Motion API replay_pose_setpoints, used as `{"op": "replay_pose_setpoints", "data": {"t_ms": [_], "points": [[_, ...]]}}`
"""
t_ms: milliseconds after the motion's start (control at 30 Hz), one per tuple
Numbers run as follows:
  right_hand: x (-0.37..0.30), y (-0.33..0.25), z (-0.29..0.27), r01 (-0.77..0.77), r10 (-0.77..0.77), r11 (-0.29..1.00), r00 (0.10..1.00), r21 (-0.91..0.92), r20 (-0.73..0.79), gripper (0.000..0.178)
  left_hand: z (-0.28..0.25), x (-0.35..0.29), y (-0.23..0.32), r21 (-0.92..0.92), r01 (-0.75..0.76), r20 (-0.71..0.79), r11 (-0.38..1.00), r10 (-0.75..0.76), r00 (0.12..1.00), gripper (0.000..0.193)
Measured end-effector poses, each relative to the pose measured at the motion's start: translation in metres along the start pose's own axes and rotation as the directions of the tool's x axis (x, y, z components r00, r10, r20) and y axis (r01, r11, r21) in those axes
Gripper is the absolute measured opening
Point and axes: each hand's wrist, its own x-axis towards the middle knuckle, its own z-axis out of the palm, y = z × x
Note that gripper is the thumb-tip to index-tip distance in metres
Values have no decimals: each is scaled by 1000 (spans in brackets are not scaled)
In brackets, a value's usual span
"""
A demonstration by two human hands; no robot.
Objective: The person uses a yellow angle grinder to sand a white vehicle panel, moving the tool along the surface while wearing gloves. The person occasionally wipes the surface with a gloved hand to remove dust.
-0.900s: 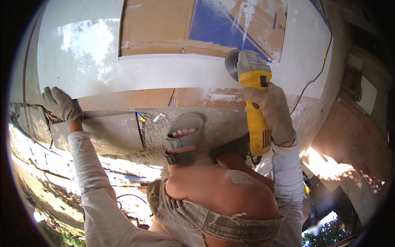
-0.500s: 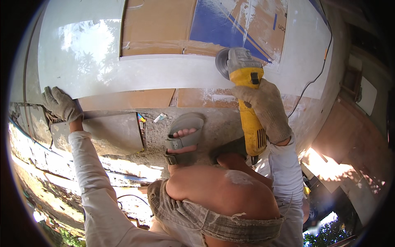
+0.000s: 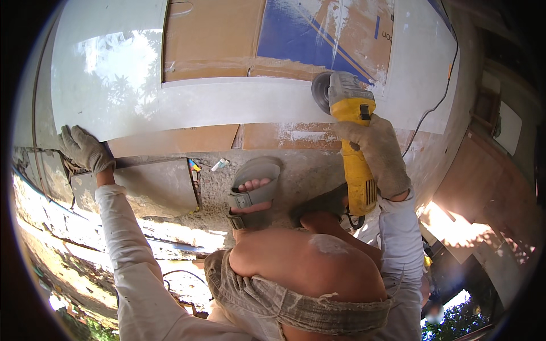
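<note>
My right hand (image 3: 382,160), in a grey knit glove, is closed round the body of a yellow angle grinder (image 3: 360,184). The grinder's dark disc (image 3: 322,92) is over the near strip of a pale, smooth sheet (image 3: 227,102), close to the edge of a rectangular opening; I cannot tell if it touches. Through that opening shows brown and blue cardboard (image 3: 213,42). On the sheet's near left corner rests my left hand (image 3: 84,149), also gloved, with its fingers stretched out.
A dark cable (image 3: 427,113) runs along the right side. My sandalled foot (image 3: 253,190) stands on rough concrete just before the sheet. A grey slab (image 3: 148,184) and a small white tube-like item (image 3: 220,165) lie nearby. Boards (image 3: 463,176) lie at the right.
The angle grinder and my right hand have shifted a little to the right and toward me. My left hand stays at the sheet's corner.
</note>
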Motion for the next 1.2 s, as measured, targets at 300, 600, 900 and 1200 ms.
{"op": "replay_pose_setpoints", "data": {"t_ms": [300, 600, 900, 1200], "points": [[1, 4, -6, -11, 10, 1000, 999, -19, -38, 30, 3, 0, -9, 29, -27, 1, 999, 27, 1000, 63], [-3, -2, 7, 15, -16, 999, 999, 48, 38, 31, 3, 1, -8, 17, -35, -7, 999, 35, 999, 62], [-3, -5, 14, 15, -16, 999, 999, 38, 30, 32, 3, 0, -6, 33, -40, -17, 999, 41, 999, 61], [6, 9, 24, 364, -339, 910, 929, -201, 146, 16, 2, 2, -7, 48, -42, -16, 998, 43, 999, 59]]}}
